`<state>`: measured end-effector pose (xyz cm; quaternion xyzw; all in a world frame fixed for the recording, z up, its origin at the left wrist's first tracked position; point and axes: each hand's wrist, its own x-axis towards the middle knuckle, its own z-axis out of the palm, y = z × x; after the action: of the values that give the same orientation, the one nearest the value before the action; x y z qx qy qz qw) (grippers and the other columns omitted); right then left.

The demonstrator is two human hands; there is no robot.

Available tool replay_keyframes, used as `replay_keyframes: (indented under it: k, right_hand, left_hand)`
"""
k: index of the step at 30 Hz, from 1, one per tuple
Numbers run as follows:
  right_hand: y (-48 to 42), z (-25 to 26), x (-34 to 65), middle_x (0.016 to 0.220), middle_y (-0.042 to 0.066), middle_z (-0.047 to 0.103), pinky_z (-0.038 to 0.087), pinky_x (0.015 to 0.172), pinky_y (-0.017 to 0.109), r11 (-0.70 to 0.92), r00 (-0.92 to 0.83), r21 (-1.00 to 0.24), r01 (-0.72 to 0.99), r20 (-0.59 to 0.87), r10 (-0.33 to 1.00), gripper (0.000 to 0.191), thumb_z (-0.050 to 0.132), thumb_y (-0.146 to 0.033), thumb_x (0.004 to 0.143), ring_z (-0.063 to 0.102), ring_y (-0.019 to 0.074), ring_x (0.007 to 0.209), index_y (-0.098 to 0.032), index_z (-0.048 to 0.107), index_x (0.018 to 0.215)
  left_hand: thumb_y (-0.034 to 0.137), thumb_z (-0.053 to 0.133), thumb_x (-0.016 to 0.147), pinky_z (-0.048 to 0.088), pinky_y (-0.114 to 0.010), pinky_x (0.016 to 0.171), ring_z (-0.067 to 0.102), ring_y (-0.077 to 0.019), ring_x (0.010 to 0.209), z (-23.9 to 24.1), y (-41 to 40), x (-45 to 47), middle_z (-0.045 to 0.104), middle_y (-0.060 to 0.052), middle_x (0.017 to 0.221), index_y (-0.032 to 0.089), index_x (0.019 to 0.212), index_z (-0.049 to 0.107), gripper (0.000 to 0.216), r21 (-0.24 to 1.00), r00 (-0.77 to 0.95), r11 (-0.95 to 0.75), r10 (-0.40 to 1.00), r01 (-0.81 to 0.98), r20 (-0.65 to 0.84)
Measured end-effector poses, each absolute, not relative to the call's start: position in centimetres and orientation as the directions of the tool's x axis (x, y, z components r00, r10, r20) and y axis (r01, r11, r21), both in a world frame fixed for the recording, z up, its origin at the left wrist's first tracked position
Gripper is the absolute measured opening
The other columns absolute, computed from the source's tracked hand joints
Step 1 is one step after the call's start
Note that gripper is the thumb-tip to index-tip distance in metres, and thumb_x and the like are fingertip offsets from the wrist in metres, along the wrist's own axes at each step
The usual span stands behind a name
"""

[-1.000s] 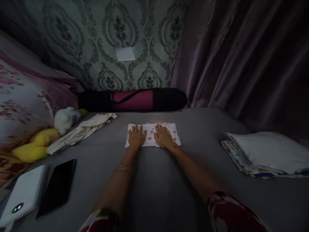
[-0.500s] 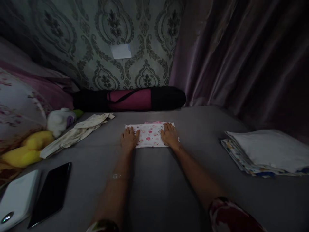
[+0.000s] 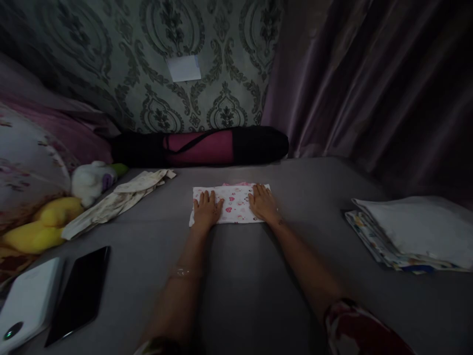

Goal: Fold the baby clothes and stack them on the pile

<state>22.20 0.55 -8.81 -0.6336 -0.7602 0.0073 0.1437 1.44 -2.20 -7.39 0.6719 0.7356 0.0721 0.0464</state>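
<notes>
Mid-frame on the grey bed (image 3: pixel 236 276), both hands lie flat, fingers spread, on a folded heart-print cloth (image 3: pixel 236 204): left hand (image 3: pixel 207 209) on its left end, right hand (image 3: pixel 263 203) on its right end, gripping nothing. Lower left, a dark phone (image 3: pixel 79 295) and a white device (image 3: pixel 27 303), the latter cut off by the frame edge; the right-side cloth stack (image 3: pixel 410 231) is cropped too. Dim light blurs the toys (image 3: pixel 55 217) at left, and the bag (image 3: pixel 201 146) behind is mostly black.
</notes>
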Motion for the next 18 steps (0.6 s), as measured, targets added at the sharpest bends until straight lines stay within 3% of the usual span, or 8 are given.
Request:
replay_keyframes:
  k: [8, 12, 18]
  right_hand:
    - [0.4, -7.9, 22.0, 0.152, 0.019, 0.037, 0.015, 0.117, 0.04, 0.202, -0.157, -0.208, 0.957, 0.214, 0.964, 0.059, 0.025, -0.035, 0.1, 0.028, 0.0276, 0.143, 0.0, 0.039, 0.145]
    - [-0.1, -7.3, 20.5, 0.155, 0.015, 0.033, 0.011, 0.119, 0.04, 0.283, -0.223, -0.201, 0.938, 0.275, 0.935, 0.058, 0.023, -0.036, 0.101, 0.024, 0.0252, 0.145, -0.005, 0.037, 0.148]
    - [-0.4, -8.3, 19.3, 0.157, 0.012, 0.03, 0.009, 0.119, 0.044, 0.274, -0.241, -0.198, 0.941, 0.178, 0.954, 0.058, 0.025, -0.037, 0.101, 0.022, 0.0248, 0.146, -0.006, 0.037, 0.148]
  left_hand:
    - [0.051, 0.027, 0.097, 0.016, -0.05, 0.119, 0.02, -0.0284, 0.148, -5.9, -2.3, 0.9, 0.026, -0.017, 0.158, 0.012, 0.15, 0.031, 0.066, 0.264, -0.094, 0.108, 0.994, 0.958, -0.064]
    - [0.05, 0.027, 0.097, 0.021, -0.048, 0.118, 0.023, -0.0272, 0.147, -4.8, -2.2, 0.1, 0.031, -0.018, 0.156, 0.013, 0.146, 0.036, 0.062, 0.331, -0.111, 0.12, 0.993, 0.936, -0.046]
    - [0.041, 0.036, 0.095, 0.025, -0.045, 0.116, 0.029, -0.0271, 0.144, -5.7, -1.9, -1.8, 0.034, -0.018, 0.155, 0.013, 0.144, 0.038, 0.056, 0.326, -0.112, 0.121, 0.993, 0.937, -0.048]
